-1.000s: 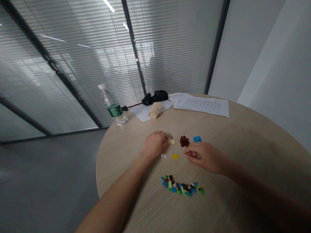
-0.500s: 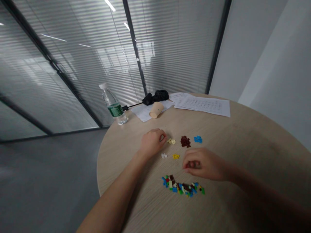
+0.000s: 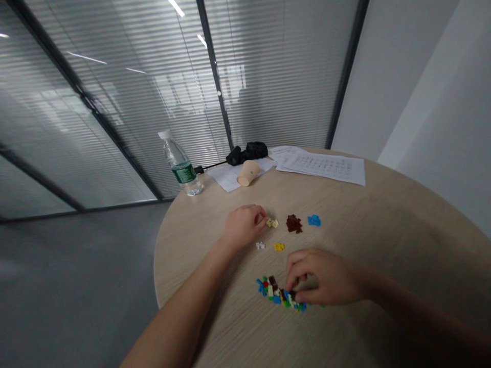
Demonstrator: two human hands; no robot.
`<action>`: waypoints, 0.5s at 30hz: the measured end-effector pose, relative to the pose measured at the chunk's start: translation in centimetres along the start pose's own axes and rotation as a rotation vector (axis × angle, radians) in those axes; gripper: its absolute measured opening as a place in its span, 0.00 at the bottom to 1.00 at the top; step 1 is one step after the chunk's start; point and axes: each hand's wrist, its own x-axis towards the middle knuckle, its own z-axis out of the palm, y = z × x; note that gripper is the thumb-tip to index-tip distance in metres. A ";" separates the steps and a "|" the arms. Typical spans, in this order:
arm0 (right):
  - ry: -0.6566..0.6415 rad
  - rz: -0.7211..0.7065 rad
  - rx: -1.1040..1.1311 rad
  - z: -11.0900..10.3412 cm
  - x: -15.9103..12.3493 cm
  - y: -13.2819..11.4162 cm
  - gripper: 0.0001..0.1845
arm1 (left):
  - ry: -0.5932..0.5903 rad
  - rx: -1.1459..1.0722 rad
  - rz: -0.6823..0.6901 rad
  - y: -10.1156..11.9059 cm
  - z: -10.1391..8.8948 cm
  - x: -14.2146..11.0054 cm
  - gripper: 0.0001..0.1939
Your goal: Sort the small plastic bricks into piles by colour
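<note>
My left hand (image 3: 243,227) rests on the round wooden table (image 3: 387,240) with its fingers curled, right beside a small group of cream plastic bricks (image 3: 272,223). Whether those fingers hold a tiny piece is hidden. My right hand (image 3: 320,277) is over a mixed pile of small multicoloured bricks (image 3: 278,292), fingertips reaching into it with thumb and fingers apart. Sorted groups lie above the pile: dark red bricks (image 3: 294,224), blue bricks (image 3: 313,220), yellow bricks (image 3: 279,247) and white bricks (image 3: 260,245).
At the far side of the table stand a plastic water bottle (image 3: 180,166) and a tipped paper cup (image 3: 248,173) on a white sheet (image 3: 229,180). Beside them are a black bundle (image 3: 247,154) and printed papers (image 3: 322,167). Glass walls with blinds stand behind.
My right hand has moved from beside the dark red bricks down to the mixed pile, and its fingers have parted. My left hand has stayed by the cream bricks.
</note>
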 end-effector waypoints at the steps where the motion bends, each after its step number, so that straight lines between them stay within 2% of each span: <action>1: 0.000 0.000 0.001 0.0 0.0 0.0 0.07 | 0.000 -0.001 0.002 0.0 0.0 0.0 0.09; 11: 0.049 -0.009 -0.050 0.1 0.4 0.0 0.08 | -0.019 -0.015 0.012 0.0 0.2 0.0 0.10; 13: 0.127 0.022 -0.081 -0.2 0.5 0.4 0.08 | -0.019 -0.026 0.008 0.0 0.2 0.0 0.10; 15: 0.264 0.070 -0.116 -0.9 0.4 1.2 0.09 | -0.010 -0.047 0.033 0.0 0.1 -0.1 0.10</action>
